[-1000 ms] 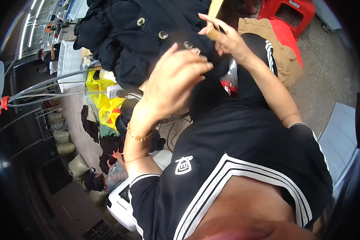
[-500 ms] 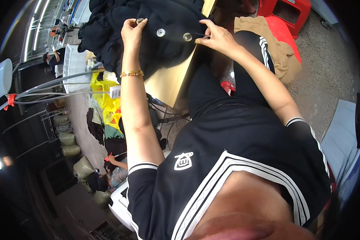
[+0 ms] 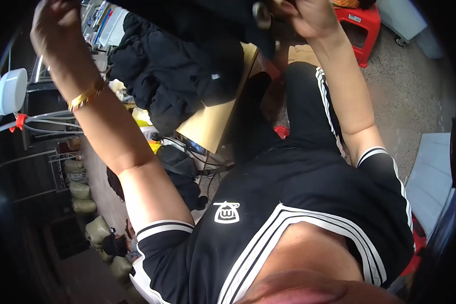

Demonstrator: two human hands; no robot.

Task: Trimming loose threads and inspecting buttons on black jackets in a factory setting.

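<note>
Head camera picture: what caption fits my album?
Both hands, left and right, lift a black buttoned coat above a wooden table.

My left hand [image 3: 53, 23] is far on the left, raised above the table [image 3: 215, 124]. My right hand [image 3: 309, 17] is far on the right and touches the upper garment [image 3: 207, 15] that hangs between both hands. A pile of clothes [image 3: 172, 76] lies on the table, under this garment. A stool [image 3: 362, 25] stands on the floor, right of my right hand. My legs are near the table's right edge.
</note>
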